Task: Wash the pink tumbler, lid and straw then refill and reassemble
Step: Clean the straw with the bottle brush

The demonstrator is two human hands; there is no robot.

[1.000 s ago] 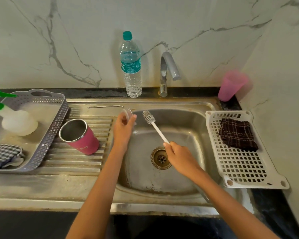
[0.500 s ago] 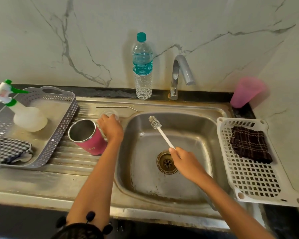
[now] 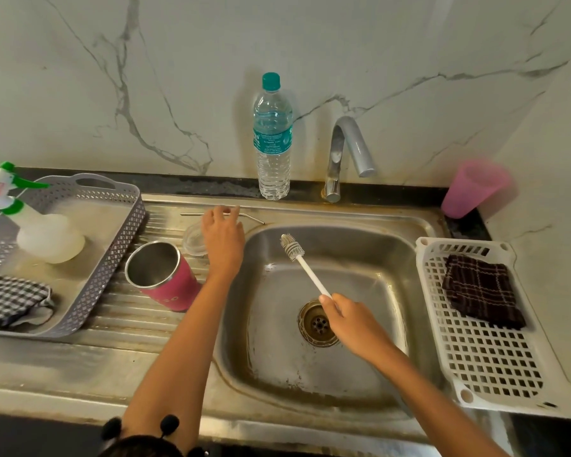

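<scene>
Left hand (image 3: 223, 240), fingers loosely spread, over straw (image 3: 194, 214); lid (image 3: 193, 240) just beside it. Right hand (image 3: 353, 321) grips brush (image 3: 305, 269) above sink (image 3: 370, 258); tumbler (image 3: 165, 278) near lid

Tumbler (image 3: 164, 275) on drainboard (image 3: 119, 321), left of sink (image 3: 393, 258); bottle (image 3: 272, 140) behind.

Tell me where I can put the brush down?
Free: the ribbed drainboard in front of the pink tumbler, and the white rack in front of the dark cloth. Crowded: behind the tumbler, where lid, straw and left hand sit.
</scene>
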